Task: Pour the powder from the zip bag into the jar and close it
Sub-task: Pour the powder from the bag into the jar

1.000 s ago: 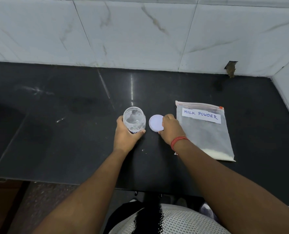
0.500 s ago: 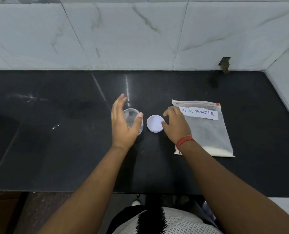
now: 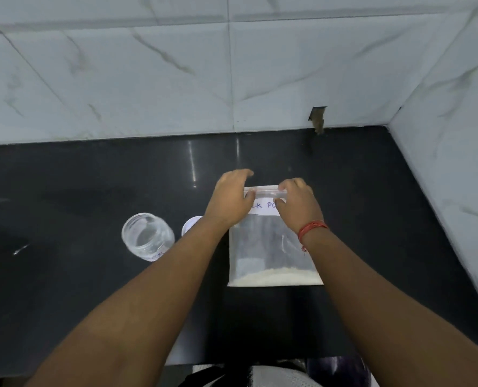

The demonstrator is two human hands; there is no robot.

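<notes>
Forearms enter from the lower edge of the frame and converge toward the centre, both reaching over the dark counter [image 3: 64,289]. Left hand [image 3: 230,198] lies palm down at the upper left corner of the zip bag [image 3: 274,241], its thumb and curled fingers [image 3: 249,194] pinching the sealed strip there; the index finger stretches out beyond the bag's top edge. Right hand [image 3: 298,203] is at the upper right corner of the same strip, fingers curled over it and gripping; a red thread band [image 3: 312,227] circles that wrist. Zip bag lies flat on the counter at centre frame, top edge toward the tiled wall [image 3: 232,79], between and under the two hands. Its white label [image 3: 265,205] is half covered by the hands, with only some handwritten letters legible. Seal state of the zip cannot be told. Powder [image 3: 274,277], off-white, is gathered in a low band along the bag's bottom edge; the rest of the bag looks clear. Jar [image 3: 147,236], clear, stands uncovered at centre left, well apart from the hands, and looks to hold nothing. Lid [image 3: 189,223], white, lies on the counter just beside the jar, partly hidden by the left forearm.
</notes>
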